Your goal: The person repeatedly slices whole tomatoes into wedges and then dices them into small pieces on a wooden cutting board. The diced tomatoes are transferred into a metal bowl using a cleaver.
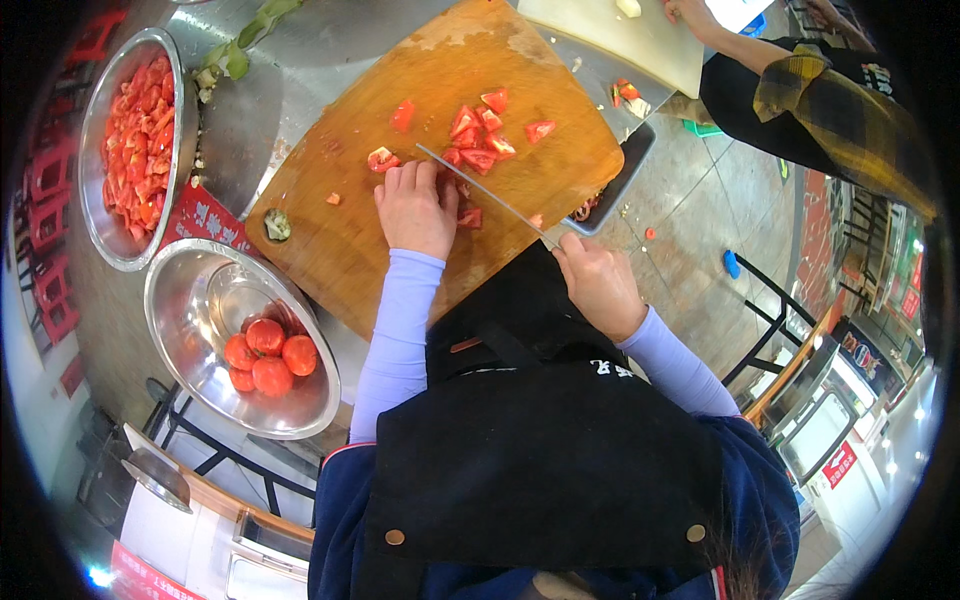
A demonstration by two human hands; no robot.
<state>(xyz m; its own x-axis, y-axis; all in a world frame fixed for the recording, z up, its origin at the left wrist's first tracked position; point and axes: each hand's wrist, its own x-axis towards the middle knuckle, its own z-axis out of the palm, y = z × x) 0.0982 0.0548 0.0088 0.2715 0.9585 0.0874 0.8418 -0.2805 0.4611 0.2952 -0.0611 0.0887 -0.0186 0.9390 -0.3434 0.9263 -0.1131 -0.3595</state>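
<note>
My right hand point(604, 281) grips the handle of a kitchen knife point(491, 196). Seen nearly edge-on, its blade slants across the wooden cutting board point(352, 217). Beside the blade, my left hand point(416, 210) is cupped low over the board with fingers bent. A tomato piece point(382, 159) lies at its fingertips; what is under the palm is hidden. Beyond the knife sits a loose group of cut tomato chunks point(480, 135). Another tomato chunk point(470, 218) lies between the left hand and the blade. A tomato wedge point(403, 115) lies apart, farther up the board.
At left stand a steel bowl of chopped tomatoes point(139, 150) and a steel bowl point(202, 300) with several whole tomatoes point(268, 356). A grey bin point(619, 180) is below the board's right edge. A co-worker's arm point(724, 45) reaches over a white cutting board point(600, 30).
</note>
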